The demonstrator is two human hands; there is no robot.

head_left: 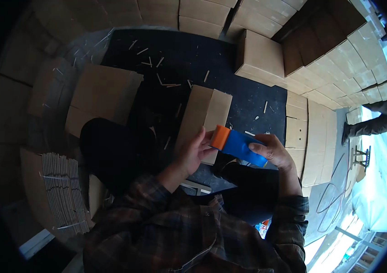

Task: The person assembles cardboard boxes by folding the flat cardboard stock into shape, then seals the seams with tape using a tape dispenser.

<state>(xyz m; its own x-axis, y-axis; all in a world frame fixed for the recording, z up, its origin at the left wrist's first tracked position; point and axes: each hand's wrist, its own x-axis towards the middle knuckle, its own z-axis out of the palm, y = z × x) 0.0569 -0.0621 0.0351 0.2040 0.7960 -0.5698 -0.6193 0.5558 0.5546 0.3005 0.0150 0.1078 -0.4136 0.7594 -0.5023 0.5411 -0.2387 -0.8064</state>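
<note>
A flat blue piece with an orange, roll-like end (220,138) is stretched between my hands, above a cardboard box. What kind of thing it is, I cannot make out. My right hand (273,151) grips the blue part, thumb pressed flat on its face. At the orange end, my left hand (196,152) has its fingertips against the edge, partly hidden behind it, with the thumb raised and apart. The long closed cardboard box (206,109) lies on the dark floor below, between my legs.
Stacked cardboard boxes (202,20) line the back and right. Another carton (105,93) stands at left, near a strapped bundle of thin strips (64,191). Wooden slivers (160,62) litter the dark mat (211,57). A person's leg (371,127) shows at far right, beside a cable (332,200).
</note>
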